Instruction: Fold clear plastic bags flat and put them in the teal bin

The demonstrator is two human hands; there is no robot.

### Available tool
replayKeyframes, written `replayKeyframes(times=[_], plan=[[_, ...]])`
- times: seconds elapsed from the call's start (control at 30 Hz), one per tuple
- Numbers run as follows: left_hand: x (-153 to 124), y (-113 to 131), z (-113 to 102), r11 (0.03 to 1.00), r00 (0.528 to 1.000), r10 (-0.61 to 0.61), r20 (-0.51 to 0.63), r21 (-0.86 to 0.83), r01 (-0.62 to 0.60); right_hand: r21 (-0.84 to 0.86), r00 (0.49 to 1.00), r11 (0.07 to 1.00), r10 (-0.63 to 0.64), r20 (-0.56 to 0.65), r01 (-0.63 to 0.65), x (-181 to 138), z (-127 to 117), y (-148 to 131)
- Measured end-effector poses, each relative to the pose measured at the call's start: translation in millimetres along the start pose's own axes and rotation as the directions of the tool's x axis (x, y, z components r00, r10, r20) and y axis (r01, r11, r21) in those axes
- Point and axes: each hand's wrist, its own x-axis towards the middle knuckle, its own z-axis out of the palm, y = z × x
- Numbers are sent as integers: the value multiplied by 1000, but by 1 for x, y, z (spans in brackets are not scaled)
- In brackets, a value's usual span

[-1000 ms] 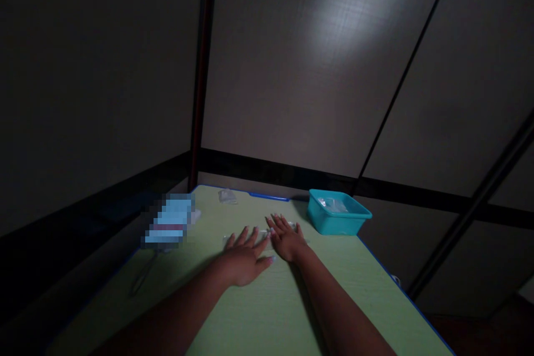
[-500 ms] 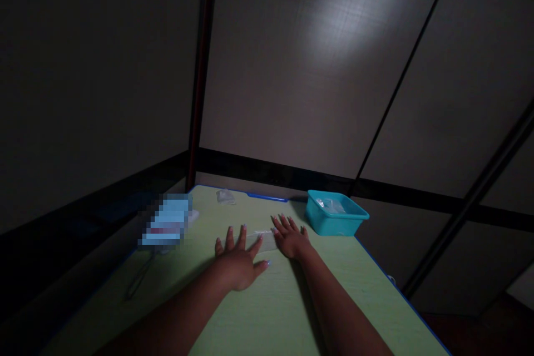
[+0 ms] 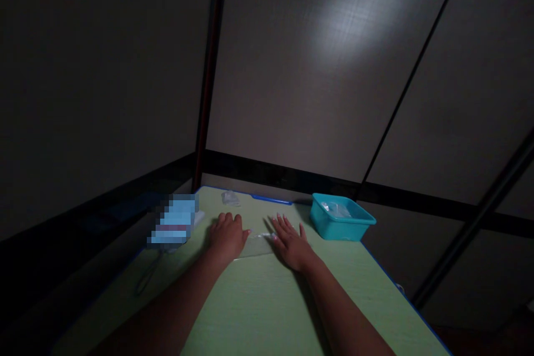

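Note:
A flat clear plastic bag (image 3: 256, 247) lies on the green tabletop between my two hands. My right hand (image 3: 294, 245) rests palm down over its right end, fingers spread and pointing away from me. At the left end, my left hand (image 3: 227, 239) is bent at the knuckles, its fingers curled down and its thumb pointing toward the bag. Its fingertips are hidden, so I cannot tell whether they grip the bag's edge.
On the right stands a turquoise basket (image 3: 342, 231) holding clear plastic packaging (image 3: 336, 209). A small crumpled clear packet (image 3: 230, 198) lies near the far edge. A blurred-out light blue item (image 3: 174, 219) with a cord loop (image 3: 146, 278) is at left. Dark panels rise behind the table (image 3: 250, 311).
My left hand has moved left and slightly away from me, its spread fingers now curled, baring more of the bag. My right hand stays spread in place. The view has shifted slightly.

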Motion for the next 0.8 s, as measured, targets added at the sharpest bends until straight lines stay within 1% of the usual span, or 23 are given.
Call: replayKeyframes(times=[0.07, 0.2, 0.27, 0.33, 0.37, 0.43, 0.5, 0.57, 0.63, 0.7, 0.8], plan=[[1, -1, 2, 1000, 1000, 6, -14, -12, -6, 36, 997, 998, -57, 44, 55, -1, -1, -9], [2, -1, 7, 999, 999, 33, 7, -27, -32, 90, 983, 987, -143, 117, 133, -3, -1, -20], [0, -1, 9, 1000, 1000, 21, 14, -17, -21, 103, 976, 984, -160, 150, 146, -4, 0, -22], [-1, 0, 9, 1000, 1000, 28, -6, -10, -28, 110, 973, 984, -159, 167, 142, -4, 1, -23], [-2, 2, 9, 998, 998, 59, -26, -17, -60, 113, 974, 984, -155, 167, 137, -5, 1, -23], [-4, 5, 7, 979, 979, 190, -71, -63, -195, 127, 975, 983, -154, 163, 134, -5, 1, -23], [-6, 9, 4, 918, 927, 359, -109, -137, -371, 141, 982, 983, -141, 130, 122, -3, 0, -20], [-7, 13, 3, 839, 866, 486, -119, -214, -501, 125, 997, 990, -62, 39, 57, -1, -2, -12], [-7, 15, 3, 775, 820, 562, -105, -278, -567, 85, 993, 994, 76, -89, -68, 3, -3, 2], [-7, 15, 7, 735, 791, 607, -75, -325, -595, 39, 961, 978, 209, -180, -205, 7, -3, 20], [-6, 11, 15, 705, 759, 651, -8, -364, -609, -16, 909, 931, 353, -222, -366, 10, 0, 44]])
